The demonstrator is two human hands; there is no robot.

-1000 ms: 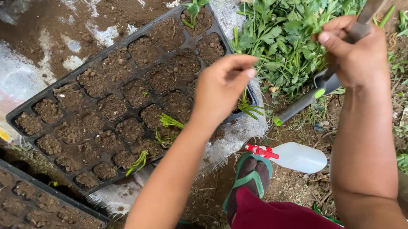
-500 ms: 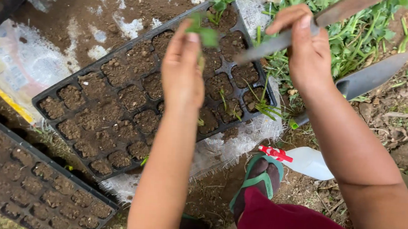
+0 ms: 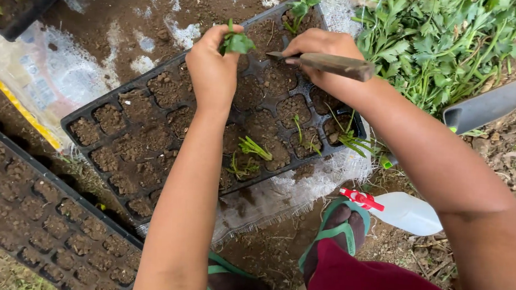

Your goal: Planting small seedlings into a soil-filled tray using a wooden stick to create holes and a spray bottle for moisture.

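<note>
On bare garden soil, the left hand (image 3: 212, 64) pinches a seedling (image 3: 237, 42) over the tray's (image 3: 102, 102) far edge while the right hand (image 3: 317, 53) grips a stick (image 3: 328, 63), poking a planting hole.

Seedling tray (image 3: 123, 104) btwn 2nd tray (image 3: 32, 221), left, & trowel (image 3: 487, 105), right

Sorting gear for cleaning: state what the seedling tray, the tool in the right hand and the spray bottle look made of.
Seedling tray: seemingly thin black plastic, matte, with moulded cell walls. Tool in the right hand: the handle looks like worn brown wood; its tip is too dark to tell. Spray bottle: translucent white plastic, red nozzle.
</note>
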